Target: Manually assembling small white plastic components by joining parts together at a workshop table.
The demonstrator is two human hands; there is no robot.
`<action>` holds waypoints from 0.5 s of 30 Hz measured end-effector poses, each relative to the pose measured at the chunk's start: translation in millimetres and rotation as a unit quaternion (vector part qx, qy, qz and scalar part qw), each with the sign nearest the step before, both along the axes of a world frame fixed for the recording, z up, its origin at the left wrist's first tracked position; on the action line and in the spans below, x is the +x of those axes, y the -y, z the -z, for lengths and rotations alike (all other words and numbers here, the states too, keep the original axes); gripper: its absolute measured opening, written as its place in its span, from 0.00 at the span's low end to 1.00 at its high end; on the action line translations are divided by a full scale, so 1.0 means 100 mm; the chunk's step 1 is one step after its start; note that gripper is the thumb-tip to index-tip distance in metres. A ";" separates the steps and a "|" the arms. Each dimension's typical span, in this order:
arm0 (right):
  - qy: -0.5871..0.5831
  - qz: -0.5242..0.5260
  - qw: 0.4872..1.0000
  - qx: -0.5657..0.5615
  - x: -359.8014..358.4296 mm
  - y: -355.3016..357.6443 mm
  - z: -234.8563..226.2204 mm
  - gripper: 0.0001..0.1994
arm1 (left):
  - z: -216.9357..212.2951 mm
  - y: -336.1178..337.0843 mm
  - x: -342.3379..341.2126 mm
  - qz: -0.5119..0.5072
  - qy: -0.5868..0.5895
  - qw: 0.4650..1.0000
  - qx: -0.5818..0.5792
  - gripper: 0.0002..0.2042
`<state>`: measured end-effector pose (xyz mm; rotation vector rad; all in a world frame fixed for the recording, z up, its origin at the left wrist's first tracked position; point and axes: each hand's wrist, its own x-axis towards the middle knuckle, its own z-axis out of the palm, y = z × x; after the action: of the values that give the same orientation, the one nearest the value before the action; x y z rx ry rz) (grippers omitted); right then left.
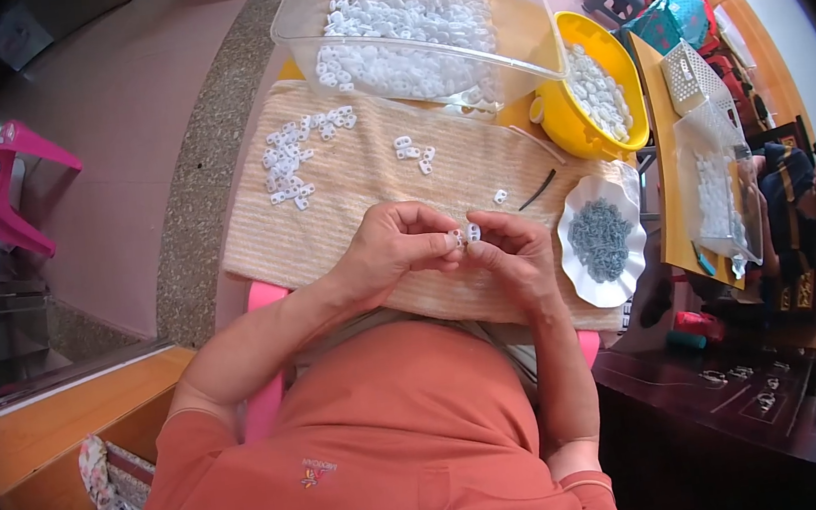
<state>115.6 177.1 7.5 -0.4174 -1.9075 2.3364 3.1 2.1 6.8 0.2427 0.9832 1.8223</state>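
Over the front part of the striped beige cloth [325,229], my left hand [404,240] pinches a small white plastic piece with holes [456,237] between thumb and fingers. Right beside it, my right hand [513,251] grips a similar white piece [473,232] in its fingertips. The two pieces are close together; whether they touch I cannot tell. More white pieces [285,163] lie loosely heaped at the cloth's far left. A small cluster [413,152] sits in the middle, and a single piece [500,196] rests just beyond my right hand.
A clear plastic bin [304,50] of white pieces stands at the back. Beside it is a yellow basin [632,78] with more. A scalloped white dish [577,281] holds small grey parts. A thin black strip [537,189] lies near it. A pink stool [8,190] stands far left.
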 end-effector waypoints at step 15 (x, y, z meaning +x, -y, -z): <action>-0.014 0.038 0.999 0.012 0.01 0.04 0.02 0.17 | 0.06 -0.02 0.00 -0.018 -0.019 1.000 -0.017 0.07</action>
<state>117.0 173.0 5.5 -0.4442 -1.8707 2.2566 3.6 4.0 1.3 0.2413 1.0494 1.8373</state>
